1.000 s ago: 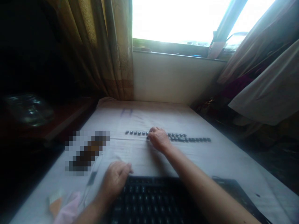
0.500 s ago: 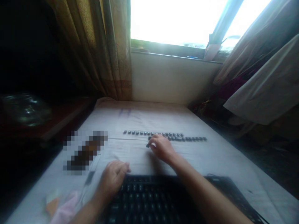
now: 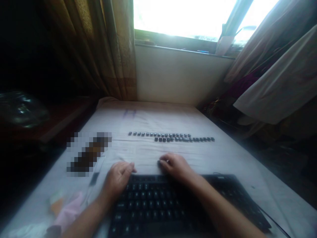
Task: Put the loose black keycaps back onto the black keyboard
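A black keyboard (image 3: 151,205) lies before me on the white cloth, several of its key places bare or too dark to make out. My right hand (image 3: 177,165) is just beyond its back edge, thumb and fingers pinched on a small dark keycap (image 3: 159,162). Close to the keyboard's back left corner, my left hand (image 3: 119,177) rests with curled fingers; anything inside them is hidden. Farther back, loose keycaps (image 3: 147,134) stand in a long line, with a second line of keycaps (image 3: 198,139) nearer and to the right.
On the left lie a blurred-out object (image 3: 89,153), a pale cable (image 3: 99,168) and a pink cloth (image 3: 70,208). A keyboard cable (image 3: 272,219) runs off at right. Curtain (image 3: 121,49), wall (image 3: 165,72) and window lie beyond the bed-like surface (image 3: 158,112); hanging cloth (image 3: 279,82) is at right.
My right hand has drawn back from the keycap lines toward the keyboard with the small keycap pinched in it. My left hand stays by the corner; the view has tilted slightly down.
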Tool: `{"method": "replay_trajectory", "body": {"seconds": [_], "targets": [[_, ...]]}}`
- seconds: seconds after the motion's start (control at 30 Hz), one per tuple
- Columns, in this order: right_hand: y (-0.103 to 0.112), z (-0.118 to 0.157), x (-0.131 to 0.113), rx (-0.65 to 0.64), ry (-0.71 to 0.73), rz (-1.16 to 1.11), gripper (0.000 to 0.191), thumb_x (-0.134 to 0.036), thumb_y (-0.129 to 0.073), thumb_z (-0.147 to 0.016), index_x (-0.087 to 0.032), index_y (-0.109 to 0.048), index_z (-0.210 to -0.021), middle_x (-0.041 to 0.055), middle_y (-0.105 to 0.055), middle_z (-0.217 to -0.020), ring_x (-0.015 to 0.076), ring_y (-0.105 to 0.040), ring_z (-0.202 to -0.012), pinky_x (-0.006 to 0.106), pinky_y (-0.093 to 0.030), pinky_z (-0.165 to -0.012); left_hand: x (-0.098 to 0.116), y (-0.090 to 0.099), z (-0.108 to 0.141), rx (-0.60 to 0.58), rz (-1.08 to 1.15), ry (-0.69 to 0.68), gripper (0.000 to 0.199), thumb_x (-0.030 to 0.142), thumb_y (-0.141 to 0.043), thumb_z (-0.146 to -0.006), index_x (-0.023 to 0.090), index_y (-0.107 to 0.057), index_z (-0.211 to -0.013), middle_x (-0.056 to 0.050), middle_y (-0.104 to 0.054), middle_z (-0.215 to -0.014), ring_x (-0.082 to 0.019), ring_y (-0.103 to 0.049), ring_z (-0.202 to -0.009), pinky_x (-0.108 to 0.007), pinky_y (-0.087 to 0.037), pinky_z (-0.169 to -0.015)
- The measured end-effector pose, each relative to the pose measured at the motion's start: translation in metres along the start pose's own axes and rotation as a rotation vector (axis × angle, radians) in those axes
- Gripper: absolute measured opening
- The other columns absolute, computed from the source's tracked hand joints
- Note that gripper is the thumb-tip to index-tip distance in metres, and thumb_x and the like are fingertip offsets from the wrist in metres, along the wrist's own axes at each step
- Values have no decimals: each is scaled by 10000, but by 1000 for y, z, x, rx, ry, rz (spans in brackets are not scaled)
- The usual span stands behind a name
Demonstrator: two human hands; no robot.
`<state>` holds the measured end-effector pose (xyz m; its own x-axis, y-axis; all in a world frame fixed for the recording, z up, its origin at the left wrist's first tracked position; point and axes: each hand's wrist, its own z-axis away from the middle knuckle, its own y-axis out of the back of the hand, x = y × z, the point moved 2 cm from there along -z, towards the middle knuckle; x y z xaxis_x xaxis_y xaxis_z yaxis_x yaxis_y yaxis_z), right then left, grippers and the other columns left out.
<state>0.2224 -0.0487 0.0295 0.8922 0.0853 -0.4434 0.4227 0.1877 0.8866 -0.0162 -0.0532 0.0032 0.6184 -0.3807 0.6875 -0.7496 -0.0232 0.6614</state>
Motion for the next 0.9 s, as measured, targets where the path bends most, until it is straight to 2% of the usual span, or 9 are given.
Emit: {"method": "replay_trajectory", "body": {"seconds": [0.13, 0.3, 0.5, 0.63, 0.9], "targets": [[-2, 2, 3, -3, 64, 6, 203, -182, -654, -822, -205, -729, -1009, 63, -707, -1021, 182, -652, -882, 274, -477, -798, 1, 0, 0, -13, 10, 18, 493, 491, -354, -922, 232, -681, -659, -32, -707, -696, -240, -673, -740, -390, -518, -762], [-6, -1, 6, 17, 62, 4, 162, -181, -652, -823, -206, -743, -954, 50, -701, -959, 169, -647, -830, 261, -473, -757, 2, 1, 0, -18, 12, 30, 488, 495, -362, -919, 233, -684, -662, -30, -708, -699, -238, -671, -746, -379, -511, -760], [-3, 2, 9, -11, 97, -83, 207, -231, -617, -865, -204, -758, -1014, 78, -712, -1032, 202, -662, -935, 303, -485, -850, -1, 0, 0, -25, 13, 30, 484, 499, -367, -916, 235, -687, -666, -30, -712, -712, -236, -669, -752, -374, -511, -768], [-7, 0, 14, 23, 72, -142, 181, -209, -642, -837, -227, -769, -965, 52, -729, -958, 187, -672, -868, 293, -498, -813, -2, 0, 0, -25, 13, 32, 474, 493, -373, -915, 236, -687, -670, -31, -712, -717, -239, -669, -768, -379, -507, -784], [-6, 2, 7, 30, 70, -45, 161, -191, -661, -816, -215, -759, -941, 49, -716, -952, 173, -658, -821, 269, -488, -763, 2, 1, 0, -33, 1, 23, 476, 488, -367, -917, 235, -685, -670, -29, -713, -715, -235, -671, -763, -383, -515, -788]]}}
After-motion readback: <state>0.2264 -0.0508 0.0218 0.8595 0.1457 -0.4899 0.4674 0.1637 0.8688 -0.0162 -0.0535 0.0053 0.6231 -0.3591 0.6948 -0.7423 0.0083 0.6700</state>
